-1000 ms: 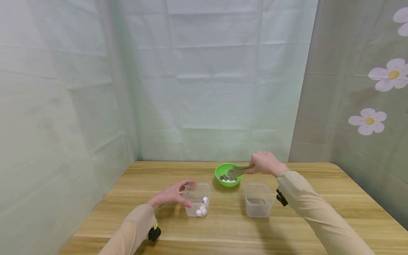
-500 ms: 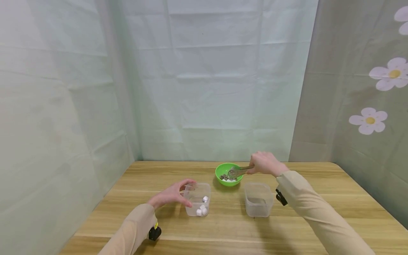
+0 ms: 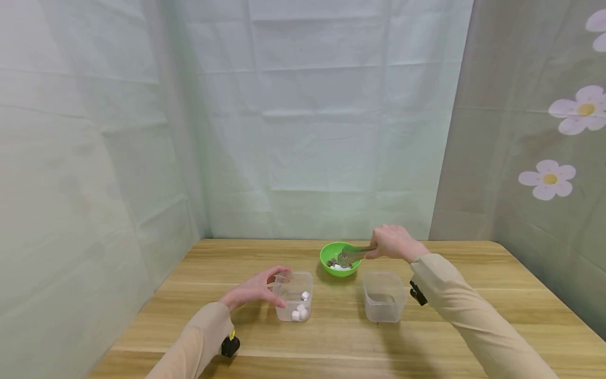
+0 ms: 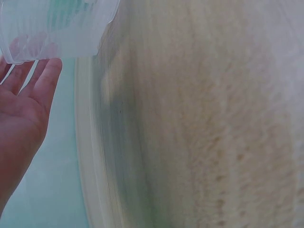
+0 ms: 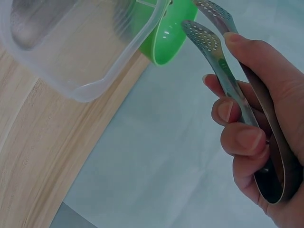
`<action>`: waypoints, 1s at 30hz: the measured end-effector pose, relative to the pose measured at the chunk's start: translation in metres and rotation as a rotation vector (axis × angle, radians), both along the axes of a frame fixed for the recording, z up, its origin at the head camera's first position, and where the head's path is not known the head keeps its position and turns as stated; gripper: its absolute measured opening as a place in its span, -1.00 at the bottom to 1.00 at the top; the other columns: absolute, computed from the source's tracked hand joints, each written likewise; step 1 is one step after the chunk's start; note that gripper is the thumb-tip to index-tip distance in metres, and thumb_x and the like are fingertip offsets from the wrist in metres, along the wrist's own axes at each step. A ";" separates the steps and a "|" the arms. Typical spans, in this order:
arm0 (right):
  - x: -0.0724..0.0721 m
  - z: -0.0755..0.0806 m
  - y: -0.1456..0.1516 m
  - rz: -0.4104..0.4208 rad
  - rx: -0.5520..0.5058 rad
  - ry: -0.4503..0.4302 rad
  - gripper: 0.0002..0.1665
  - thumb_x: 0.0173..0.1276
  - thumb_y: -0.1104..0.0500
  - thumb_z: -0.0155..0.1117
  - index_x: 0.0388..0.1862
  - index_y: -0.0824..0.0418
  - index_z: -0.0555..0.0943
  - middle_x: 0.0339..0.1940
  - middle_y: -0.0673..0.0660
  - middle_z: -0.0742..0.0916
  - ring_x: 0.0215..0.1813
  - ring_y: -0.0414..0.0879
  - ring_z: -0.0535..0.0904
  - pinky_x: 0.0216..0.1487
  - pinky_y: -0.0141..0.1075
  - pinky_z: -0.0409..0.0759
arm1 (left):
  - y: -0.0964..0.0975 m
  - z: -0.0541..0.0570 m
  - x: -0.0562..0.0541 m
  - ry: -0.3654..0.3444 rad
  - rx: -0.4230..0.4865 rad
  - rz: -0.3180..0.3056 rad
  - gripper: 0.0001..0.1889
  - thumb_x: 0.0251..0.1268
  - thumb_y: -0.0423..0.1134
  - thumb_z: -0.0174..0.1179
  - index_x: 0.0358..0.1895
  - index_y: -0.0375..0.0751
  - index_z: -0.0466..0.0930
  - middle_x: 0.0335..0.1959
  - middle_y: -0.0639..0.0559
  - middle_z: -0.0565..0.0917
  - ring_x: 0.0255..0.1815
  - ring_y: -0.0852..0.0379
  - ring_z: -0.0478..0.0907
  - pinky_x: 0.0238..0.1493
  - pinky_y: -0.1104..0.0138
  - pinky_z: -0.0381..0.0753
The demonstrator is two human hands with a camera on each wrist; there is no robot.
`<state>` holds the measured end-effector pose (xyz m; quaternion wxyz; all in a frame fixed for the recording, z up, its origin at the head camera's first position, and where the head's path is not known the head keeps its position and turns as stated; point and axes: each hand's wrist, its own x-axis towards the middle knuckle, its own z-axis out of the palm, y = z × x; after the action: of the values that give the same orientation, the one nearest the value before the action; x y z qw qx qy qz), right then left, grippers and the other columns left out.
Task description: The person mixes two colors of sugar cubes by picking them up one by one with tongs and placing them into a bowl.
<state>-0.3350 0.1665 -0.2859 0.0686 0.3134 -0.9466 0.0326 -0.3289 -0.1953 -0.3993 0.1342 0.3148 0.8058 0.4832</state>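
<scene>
My left hand (image 3: 258, 288) curves around the left side of a clear plastic container (image 3: 285, 315), thumb at the front and fingers at the back. Several white cubes (image 3: 302, 313) lie inside that container. In the left wrist view, the fingers (image 4: 46, 78) touch the container's wall (image 4: 76, 42). My right hand (image 3: 393, 243) grips metal tongs (image 3: 352, 256), whose perforated tips reach into a green bowl (image 3: 325, 255). Dark brown pieces (image 3: 332, 262) and white cubes lie in the bowl. The right wrist view shows the tong arms (image 5: 228, 80) slightly apart; what lies between the tips is unclear.
A second clear plastic container (image 3: 384, 310) stands right of the green bowl, below my right forearm. Everything stands on a wooden table (image 3: 331, 342). Pale curtains (image 3: 322, 131) hang behind and on both sides; the right one bears printed flowers.
The tongs in the bowl have turned slightly and their tips look darker now. Both hands and the containers have stayed in place.
</scene>
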 end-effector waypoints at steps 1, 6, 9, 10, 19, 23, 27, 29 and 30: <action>0.000 0.000 0.000 0.002 0.001 0.001 -0.74 0.04 0.02 0.39 -0.73 0.08 0.62 -0.87 -0.16 0.37 -0.74 -0.30 0.09 -0.72 -0.47 0.04 | 0.000 0.000 0.000 0.001 0.000 -0.001 -0.14 -0.17 -0.25 0.43 0.28 -0.27 0.18 0.18 -0.09 0.32 0.19 -0.12 0.20 0.12 0.03 0.21; 0.004 0.003 -0.004 0.008 0.005 -0.005 -0.68 0.06 0.01 0.37 -0.79 0.03 0.54 -0.87 -0.16 0.29 -0.73 -0.31 0.06 -0.72 -0.47 0.03 | 0.000 0.000 0.001 0.002 -0.009 0.008 -0.13 -0.19 -0.23 0.44 0.28 -0.24 0.19 0.17 -0.05 0.34 0.19 -0.07 0.21 0.13 0.07 0.20; 0.007 0.005 -0.008 0.023 0.008 0.000 -0.65 0.07 -0.01 0.36 -0.81 0.02 0.50 -0.86 -0.16 0.27 -0.73 -0.31 0.05 -0.72 -0.47 0.02 | 0.000 0.000 0.001 0.007 -0.007 0.008 -0.13 -0.20 -0.22 0.45 0.28 -0.24 0.19 0.16 -0.04 0.35 0.18 -0.05 0.22 0.12 0.08 0.20; 0.008 0.006 -0.009 0.030 0.006 0.004 -0.65 0.07 -0.02 0.36 -0.80 0.02 0.51 -0.87 -0.16 0.28 -0.74 -0.31 0.06 -0.72 -0.47 0.03 | 0.000 0.000 0.001 0.009 -0.006 0.007 -0.13 -0.19 -0.21 0.45 0.27 -0.24 0.20 0.16 -0.04 0.35 0.18 -0.06 0.22 0.12 0.07 0.20; 0.015 0.012 -0.025 0.135 -0.022 0.038 -0.79 0.05 -0.02 0.37 -0.61 0.08 0.68 -0.84 -0.18 0.48 -0.74 -0.34 0.14 -0.74 -0.49 0.09 | 0.000 0.001 0.001 0.010 0.005 0.000 -0.15 -0.17 -0.25 0.44 0.28 -0.27 0.19 0.17 -0.09 0.34 0.18 -0.10 0.22 0.12 0.04 0.20; 0.019 0.014 -0.033 0.154 -0.010 0.052 -0.73 0.06 -0.02 0.37 -0.70 0.07 0.62 -0.85 -0.19 0.43 -0.74 -0.34 0.12 -0.74 -0.50 0.07 | 0.000 0.001 0.002 0.006 0.006 -0.004 -0.15 -0.17 -0.25 0.44 0.28 -0.27 0.19 0.17 -0.10 0.33 0.18 -0.12 0.21 0.12 0.04 0.20; 0.024 0.017 -0.045 0.170 0.024 0.080 -0.64 0.04 -0.06 0.37 -0.79 0.04 0.51 -0.85 -0.20 0.38 -0.73 -0.33 0.10 -0.74 -0.48 0.09 | 0.000 0.001 0.002 0.007 0.006 -0.004 -0.14 -0.17 -0.25 0.44 0.28 -0.30 0.17 0.18 -0.10 0.32 0.19 -0.12 0.20 0.13 0.02 0.18; 0.027 0.019 -0.052 0.179 0.045 0.095 -0.63 0.03 -0.07 0.38 -0.80 0.02 0.50 -0.85 -0.21 0.38 -0.73 -0.32 0.11 -0.74 -0.47 0.11 | 0.000 0.002 0.002 0.009 0.001 -0.002 -0.13 -0.17 -0.24 0.44 0.29 -0.31 0.16 0.19 -0.09 0.32 0.20 -0.12 0.18 0.15 0.01 0.16; 0.028 0.020 -0.056 0.182 0.056 0.102 -0.63 0.02 -0.08 0.38 -0.80 0.03 0.52 -0.85 -0.21 0.37 -0.73 -0.32 0.12 -0.74 -0.47 0.12 | 0.000 0.002 0.002 0.011 -0.002 -0.001 -0.12 -0.17 -0.24 0.44 0.29 -0.31 0.16 0.19 -0.09 0.31 0.21 -0.12 0.17 0.16 0.00 0.15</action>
<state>-0.3067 0.1110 -0.2660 0.1048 0.4013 -0.9099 -0.0039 -0.3268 -0.1955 -0.3977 0.1303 0.3177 0.8070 0.4805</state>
